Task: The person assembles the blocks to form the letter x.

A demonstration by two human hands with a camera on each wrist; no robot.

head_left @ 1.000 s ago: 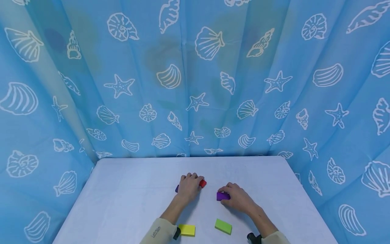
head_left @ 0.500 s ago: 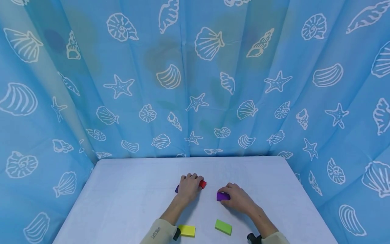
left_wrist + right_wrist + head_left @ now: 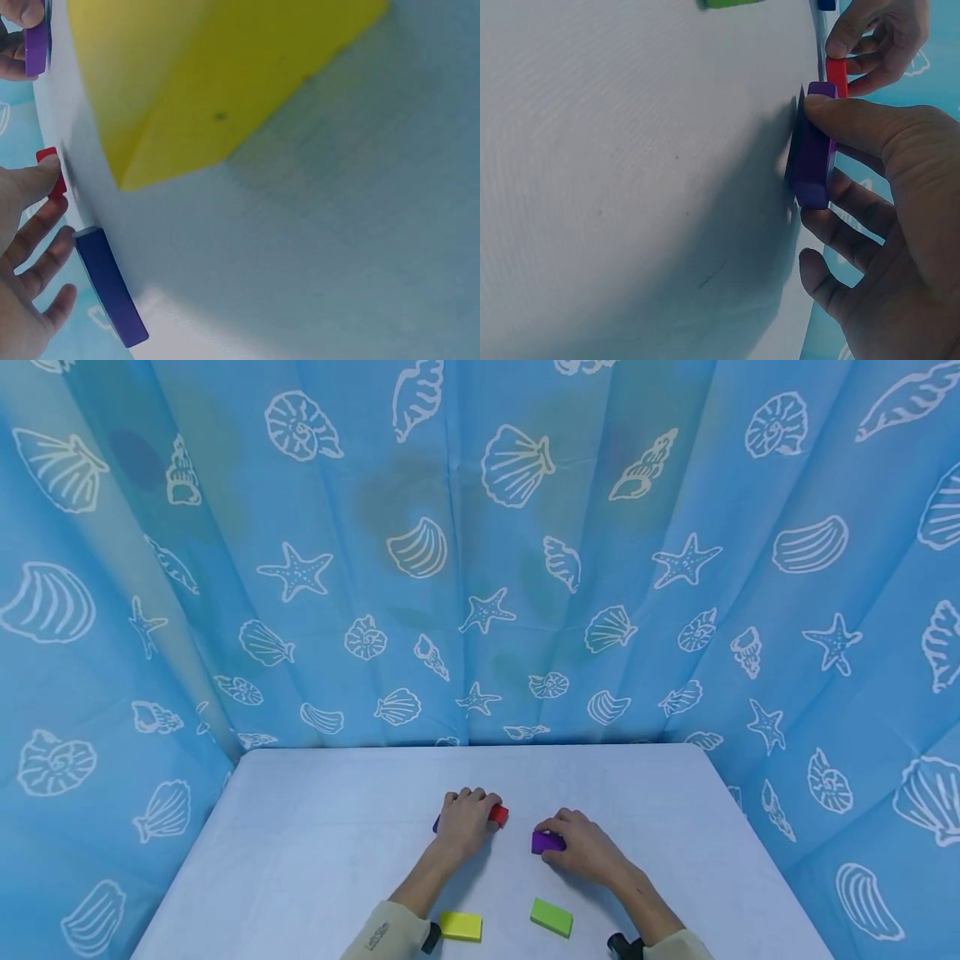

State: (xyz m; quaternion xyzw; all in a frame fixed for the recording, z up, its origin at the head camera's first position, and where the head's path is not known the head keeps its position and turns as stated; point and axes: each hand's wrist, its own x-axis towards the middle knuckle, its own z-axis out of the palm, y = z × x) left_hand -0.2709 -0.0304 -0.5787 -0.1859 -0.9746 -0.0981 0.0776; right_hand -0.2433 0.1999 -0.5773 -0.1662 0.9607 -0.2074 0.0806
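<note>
The left hand (image 3: 466, 818) pinches the red block (image 3: 498, 815) between thumb and finger, its remaining fingers spread apart. The right hand (image 3: 588, 847) pinches the purple block (image 3: 547, 842) between thumb and fingers, to the right of the red block and slightly nearer the person. Whether either held block bears fully on the white surface (image 3: 315, 860) cannot be told.

The blue block (image 3: 112, 289) lies left of the red block, just beside the left hand's free fingers; a sideways swing of those fingers could knock it askew. The yellow block (image 3: 461, 927) lies nearer the person than the red block, with the left sleeve (image 3: 386, 933) and its black wrist piece (image 3: 431, 938) close by, so drawing that arm back low might drag it. If the 2 held blocks were brought together quickly, their ends could bump and twist in such light pinches. The green block (image 3: 551, 917), nearer the person and to the right of the red block, seems less exposed.

The head view gives all 5 blocks' layout but hides most of the blue block behind the left hand; the left wrist view shows its long side. The right wrist view reveals the thumb on the purple block and the fingers opposite, partly masked from above.
</note>
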